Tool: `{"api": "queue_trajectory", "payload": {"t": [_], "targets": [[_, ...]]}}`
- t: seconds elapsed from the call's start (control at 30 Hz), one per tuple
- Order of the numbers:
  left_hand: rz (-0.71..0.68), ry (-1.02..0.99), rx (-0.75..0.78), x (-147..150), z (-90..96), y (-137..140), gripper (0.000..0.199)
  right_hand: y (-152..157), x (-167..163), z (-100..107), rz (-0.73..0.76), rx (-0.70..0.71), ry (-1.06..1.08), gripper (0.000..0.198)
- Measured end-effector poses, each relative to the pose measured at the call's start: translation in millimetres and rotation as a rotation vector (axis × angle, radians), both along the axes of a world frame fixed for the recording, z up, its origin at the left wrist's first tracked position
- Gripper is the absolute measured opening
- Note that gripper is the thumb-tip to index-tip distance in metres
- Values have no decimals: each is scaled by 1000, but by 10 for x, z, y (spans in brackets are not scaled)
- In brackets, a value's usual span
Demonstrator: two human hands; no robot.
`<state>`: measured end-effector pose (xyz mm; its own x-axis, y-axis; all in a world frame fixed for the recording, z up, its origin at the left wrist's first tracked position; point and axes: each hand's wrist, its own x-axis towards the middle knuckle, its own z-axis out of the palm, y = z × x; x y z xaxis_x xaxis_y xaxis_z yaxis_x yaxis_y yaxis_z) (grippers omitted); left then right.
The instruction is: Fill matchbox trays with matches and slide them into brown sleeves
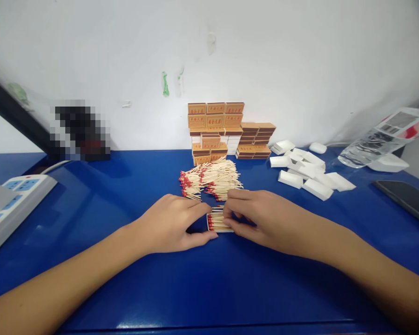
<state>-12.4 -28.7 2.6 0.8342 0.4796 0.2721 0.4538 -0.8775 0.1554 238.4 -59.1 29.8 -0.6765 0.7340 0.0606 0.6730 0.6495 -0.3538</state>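
A small white matchbox tray lies on the blue table, filled with red-tipped matches. My left hand steadies the tray's left end, with the index finger at the far corner and the thumb at the near one. My right hand is closed over the tray's right end, its bent fingertips pinching at matches there. A few matches lie along the tray's far edge, their right ends hidden behind my right fingers. Just beyond both hands is a large heap of loose matches.
Stacked matchboxes stand against the wall. Several white trays are piled at right, near a plastic bottle, a white earphone-case-like object and a black phone. A power strip lies at left.
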Motion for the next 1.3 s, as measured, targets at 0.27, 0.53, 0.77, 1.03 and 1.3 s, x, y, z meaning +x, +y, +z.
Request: {"api": "queue_trajectory", "payload": {"t": [0.27,0.53,0.77,1.03,1.3], "targets": [[5,26,5,11,21,2,33,-8,12,-20,37,15,13,11],[5,3,-16,-5,1,-8,34,141,150,-14,-91,136,16,8],[-1,3,6,-6,7,-5,34,211,219,-55,-127,1,-44,15],[3,19,0,-10,-6,-4,35,212,296,-43,-122,-77,-57,18],[-2,14,7,-10,-1,-7,34,71,117,40,-71,-47,7,17]]}}
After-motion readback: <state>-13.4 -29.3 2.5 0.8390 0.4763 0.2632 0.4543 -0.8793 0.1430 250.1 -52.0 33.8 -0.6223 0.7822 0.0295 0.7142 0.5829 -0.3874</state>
